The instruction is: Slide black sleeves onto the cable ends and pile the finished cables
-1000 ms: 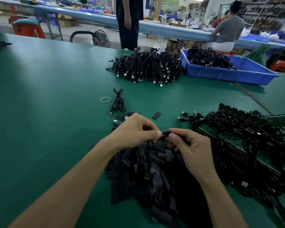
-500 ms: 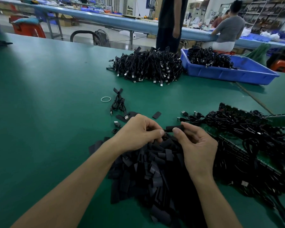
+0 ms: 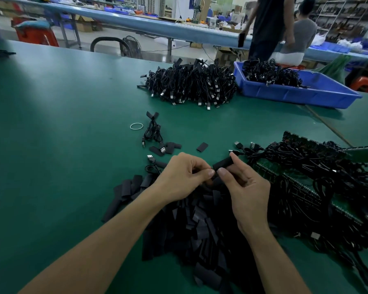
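Observation:
My right hand (image 3: 245,185) pinches a black sleeve (image 3: 223,162) between thumb and forefinger, just above a heap of loose black sleeves (image 3: 191,221). My left hand (image 3: 184,177) meets it from the left, fingertips pinched at the sleeve's near end, where what it holds is hidden. The sleeve points up and right toward a tangle of black cables (image 3: 319,179) on my right. A big pile of cables (image 3: 191,83) lies at the far middle of the green table (image 3: 62,124). One coiled cable (image 3: 153,132) lies alone in front of my hands.
A blue tray (image 3: 295,94) holding more cables stands at the back right. A white rubber band (image 3: 136,126) and a few stray sleeves (image 3: 202,147) lie near the lone cable. A green rack (image 3: 306,187) sits under the right tangle. Two people are behind the table's far edge.
My right hand has turned the sleeve so it points up and right, and it shows more fully now. A standing person behind the table has walked to the right.

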Demonstrator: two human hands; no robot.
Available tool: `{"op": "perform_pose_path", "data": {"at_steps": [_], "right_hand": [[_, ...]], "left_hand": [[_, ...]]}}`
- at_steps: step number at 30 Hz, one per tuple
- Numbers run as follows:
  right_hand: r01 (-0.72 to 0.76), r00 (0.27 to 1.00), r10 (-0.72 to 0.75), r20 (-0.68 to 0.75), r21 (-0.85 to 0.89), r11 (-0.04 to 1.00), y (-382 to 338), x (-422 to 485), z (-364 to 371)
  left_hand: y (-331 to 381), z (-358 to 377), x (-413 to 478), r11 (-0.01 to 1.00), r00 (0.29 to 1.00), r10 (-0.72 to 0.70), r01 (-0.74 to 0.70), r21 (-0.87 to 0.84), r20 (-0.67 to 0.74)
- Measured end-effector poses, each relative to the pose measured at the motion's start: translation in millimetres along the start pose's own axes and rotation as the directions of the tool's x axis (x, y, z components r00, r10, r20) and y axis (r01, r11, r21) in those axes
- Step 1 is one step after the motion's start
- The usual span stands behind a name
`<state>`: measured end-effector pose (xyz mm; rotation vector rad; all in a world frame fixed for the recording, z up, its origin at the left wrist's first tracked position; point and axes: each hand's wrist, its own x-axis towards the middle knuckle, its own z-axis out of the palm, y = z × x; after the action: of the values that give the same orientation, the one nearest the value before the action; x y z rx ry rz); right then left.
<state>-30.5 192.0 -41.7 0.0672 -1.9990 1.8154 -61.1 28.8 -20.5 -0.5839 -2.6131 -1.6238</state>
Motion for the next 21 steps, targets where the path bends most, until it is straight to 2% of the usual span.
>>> {"op": "perform_pose_path", "data": {"at_steps": [5, 11, 13, 14, 17, 21], "right_hand": [[-0.013, 1.000, 0.014, -0.015, 0.029, 0.999, 0, 0, 0], [-0.063, 0.997, 0.069, -0.029, 0.163, 0.985, -8, 7, -6], [-0.072, 0.997, 0.070, 0.017, 0.182, 0.981, -11, 8, -8], [-0.075, 0.997, 0.070, 0.036, 0.198, 0.977, -12, 8, -9], [-0.077, 0.996, 0.065, 0.053, 0.269, 0.960, -15, 9, -9], [-0.080, 0.997, 0.079, 0.016, 0.261, 0.962, -22, 10, -11]], "left_hand": [[3, -1, 1, 1.000, 1.000, -0.015, 0.015, -0.006, 0.006], [7, -9, 1, 0.997, 0.999, 0.032, -0.034, 0.068, 0.018], [3, -18, 2, 0.984, 0.997, 0.069, -0.074, 0.164, 0.036], [1, -24, 2, 0.958, 0.995, 0.089, -0.098, 0.269, 0.046], [-5, -36, 3, 0.843, 0.994, 0.098, -0.110, 0.527, 0.052], [-9, -37, 3, 0.821, 0.988, 0.136, -0.070, 0.566, -0.075]]}}
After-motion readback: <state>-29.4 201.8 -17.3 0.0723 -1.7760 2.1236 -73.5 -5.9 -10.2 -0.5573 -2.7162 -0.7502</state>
